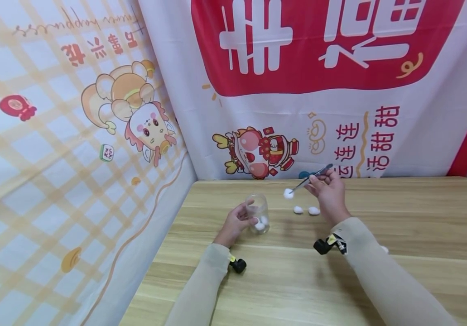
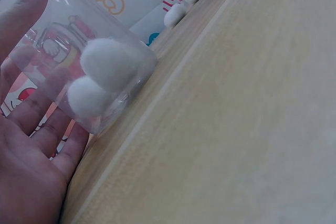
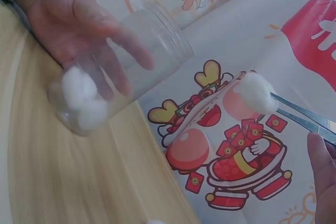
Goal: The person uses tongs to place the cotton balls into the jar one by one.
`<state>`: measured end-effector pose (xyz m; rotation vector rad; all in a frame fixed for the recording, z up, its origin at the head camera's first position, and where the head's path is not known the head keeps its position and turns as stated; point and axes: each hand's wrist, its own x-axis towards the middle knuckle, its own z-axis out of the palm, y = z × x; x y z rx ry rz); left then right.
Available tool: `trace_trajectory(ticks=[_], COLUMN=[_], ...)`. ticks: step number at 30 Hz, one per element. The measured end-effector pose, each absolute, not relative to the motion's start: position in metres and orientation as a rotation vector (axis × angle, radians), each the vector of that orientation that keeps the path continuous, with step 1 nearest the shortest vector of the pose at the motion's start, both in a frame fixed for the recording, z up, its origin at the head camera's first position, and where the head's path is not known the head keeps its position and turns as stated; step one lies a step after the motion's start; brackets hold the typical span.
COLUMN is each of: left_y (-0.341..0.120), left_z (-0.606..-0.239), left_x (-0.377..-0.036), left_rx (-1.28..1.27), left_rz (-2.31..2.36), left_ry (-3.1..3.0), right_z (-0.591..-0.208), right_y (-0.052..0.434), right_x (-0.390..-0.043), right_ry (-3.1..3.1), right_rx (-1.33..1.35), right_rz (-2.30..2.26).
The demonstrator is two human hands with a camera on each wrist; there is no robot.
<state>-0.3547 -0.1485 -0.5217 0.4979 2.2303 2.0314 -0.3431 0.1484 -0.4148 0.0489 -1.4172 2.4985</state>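
Note:
My left hand (image 1: 235, 222) holds a clear jar (image 1: 257, 204), open at the top, on the wooden table, thumb on one side and fingers round the other. White cotton balls (image 2: 107, 65) lie at the bottom of the jar, as the left wrist view also shows. To the right of the jar, my right hand (image 1: 331, 192) pinches metal tweezers (image 3: 302, 115). Their tips grip a fluffy cotton ball (image 3: 257, 94) above the table, apart from the jar. On the tabletop below the tweezers sit two more cotton balls, one on the left (image 1: 297, 210) and one on the right (image 1: 314, 211).
Beside my right sleeve a small white thing (image 1: 385, 249), partly hidden, lies on the wooden table (image 1: 274, 285). A printed cloth (image 1: 176, 90) hangs behind the table's far edge, and a checked cloth (image 1: 54, 181) runs along the left side.

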Motion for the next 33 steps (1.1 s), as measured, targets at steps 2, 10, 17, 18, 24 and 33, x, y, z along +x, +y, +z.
trace_trajectory(ticks=[2, 10, 17, 18, 24, 33], left_y=[-0.148, -0.147, -0.148, -0.148, -0.148, -0.147], left_z=[-0.522, -0.523, -0.523, -0.523, -0.521, -0.520], left_x=[-0.355, -0.356, -0.354, -0.353, -0.353, -0.352], left_rx=[0.507, 0.537, 0.514, 0.510, 0.490, 0.479], left_rz=[2.034, 2.034, 2.045, 2.044, 2.035, 2.036], left_ry=[2.233, 2.228, 2.234, 2.237, 2.251, 2.218], right_z=[-0.415, -0.417, -0.418, -0.418, -0.417, -0.417], right_y=[0.146, 0.137, 0.128, 0.127, 0.120, 0.110], right_x=[-0.343, -0.344, -0.344, -0.344, -0.344, -0.343], right_ry=[-1.406, -1.365, -1.380, -1.389, -1.391, -1.363], right_rx=[0.050, 0.026, -0.002, -0.004, 0.007, -0.011], right_rz=[2.507, 2.534, 2.531, 2.529, 2.554, 2.581])
